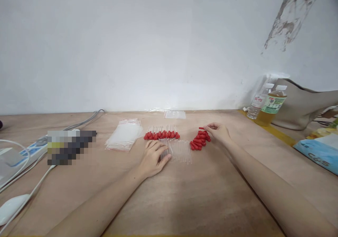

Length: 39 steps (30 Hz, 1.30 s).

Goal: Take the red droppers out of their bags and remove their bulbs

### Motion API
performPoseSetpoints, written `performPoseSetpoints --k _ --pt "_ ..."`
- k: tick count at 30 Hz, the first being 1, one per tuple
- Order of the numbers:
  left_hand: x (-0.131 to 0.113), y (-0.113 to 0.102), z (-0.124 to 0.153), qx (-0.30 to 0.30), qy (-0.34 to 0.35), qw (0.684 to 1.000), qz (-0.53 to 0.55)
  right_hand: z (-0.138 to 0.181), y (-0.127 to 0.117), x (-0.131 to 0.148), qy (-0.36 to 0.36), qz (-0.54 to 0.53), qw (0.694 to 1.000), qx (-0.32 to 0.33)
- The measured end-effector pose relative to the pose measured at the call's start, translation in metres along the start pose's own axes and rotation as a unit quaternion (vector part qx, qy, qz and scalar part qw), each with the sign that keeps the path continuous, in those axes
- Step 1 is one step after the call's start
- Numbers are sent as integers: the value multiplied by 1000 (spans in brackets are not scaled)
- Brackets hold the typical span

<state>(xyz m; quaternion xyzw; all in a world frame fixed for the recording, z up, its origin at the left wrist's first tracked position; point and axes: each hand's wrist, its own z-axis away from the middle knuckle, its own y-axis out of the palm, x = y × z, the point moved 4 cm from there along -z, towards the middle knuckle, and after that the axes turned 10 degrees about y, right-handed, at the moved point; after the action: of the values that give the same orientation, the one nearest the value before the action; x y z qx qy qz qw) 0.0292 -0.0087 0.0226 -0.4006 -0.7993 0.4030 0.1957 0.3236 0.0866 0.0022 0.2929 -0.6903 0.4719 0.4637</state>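
Observation:
My left hand [154, 156] lies palm down on the wooden table [185, 194], fingers curled onto the left end of a row of clear glass tubes [181, 150]. My right hand [218, 131] pinches one red rubber bulb [201, 128] at the top of a small pile of red bulbs [200, 140]. Behind the left hand lies a row of assembled droppers [161, 134] with red bulbs toward me and glass tips pointing at the wall.
A stack of clear plastic bags [124, 135] lies left of the droppers, another bag [174, 114] near the wall. Two bottles [271, 105] and a beige bag [303, 105] stand at right, a blue packet [318, 153] nearer. Cables, a power strip [34, 147] and a white mouse [12, 206] are at left.

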Motion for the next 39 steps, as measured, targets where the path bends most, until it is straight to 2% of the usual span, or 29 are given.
performPoseSetpoints --k 3,15,19,22,24,26,29,31,35,39 --pt "0 -1 0 -4 0 1000 -4 -3 1 -5 0 9 1000 14" --pt "1 0 1 -5 4 1000 -6 -14 1 -12 -19 29 999 -4" --pt "1 -1 1 -9 1 1000 -3 -6 -8 5 -36 33 998 -38" --pt "2 -1 1 -14 -6 1000 -2 15 -7 37 -81 57 993 -62" --pt "2 -2 2 -20 -8 1000 -1 37 8 67 -189 159 968 -38" --pt "2 -2 2 -22 -7 1000 -2 57 32 88 -246 274 930 -5" --pt "0 -3 2 -7 1 1000 -9 69 66 98 -229 397 889 13" --pt "-3 -2 1 20 20 1000 -14 69 83 97 -202 436 877 24" --pt "-5 3 -1 75 59 995 -7 63 100 91 -174 450 875 37" --pt "-2 6 -1 83 43 996 -7 59 102 91 -161 439 883 43"
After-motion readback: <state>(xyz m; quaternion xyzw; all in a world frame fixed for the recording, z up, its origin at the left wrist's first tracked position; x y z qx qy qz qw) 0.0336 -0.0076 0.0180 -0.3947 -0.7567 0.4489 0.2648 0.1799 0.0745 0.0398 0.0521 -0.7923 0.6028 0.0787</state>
